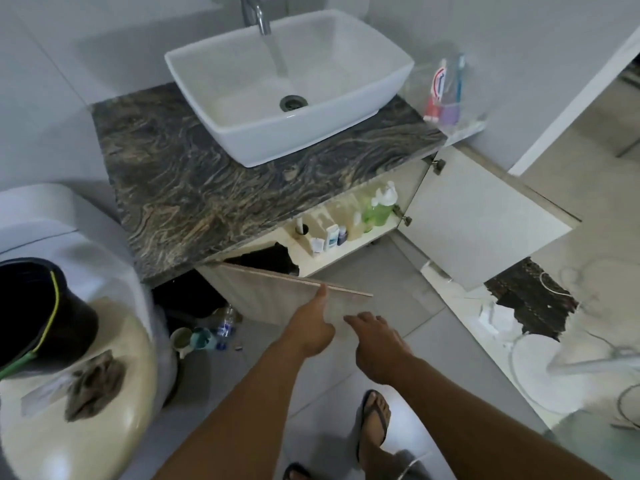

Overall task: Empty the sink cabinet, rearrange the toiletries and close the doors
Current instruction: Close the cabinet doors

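Observation:
The sink cabinet under the marbled countertop [173, 168] has both doors open. The right door [485, 216] is swung wide. The left door [277, 299] stands partly open. My left hand [311, 330] is on the left door's outer face with the thumb on its top edge. Just to the right, my right hand [374, 337] hovers with fingers spread and holds nothing. Inside on the shelf [346, 256] stand toiletries: a green pump bottle [377, 211], a small white bottle [331, 237] and several other containers. The left half of the cabinet is dark.
Water runs from the faucet [263, 15] into the white basin [242, 109]. A clear holder [446, 91] with toothpaste stands on the right. A toilet [86, 434] at left carries a black bucket [38, 306] and a cloth [93, 386]. Cups [194, 341] and a plastic bottle [227, 323] sit on the floor. A white fan [554, 368] lies at right.

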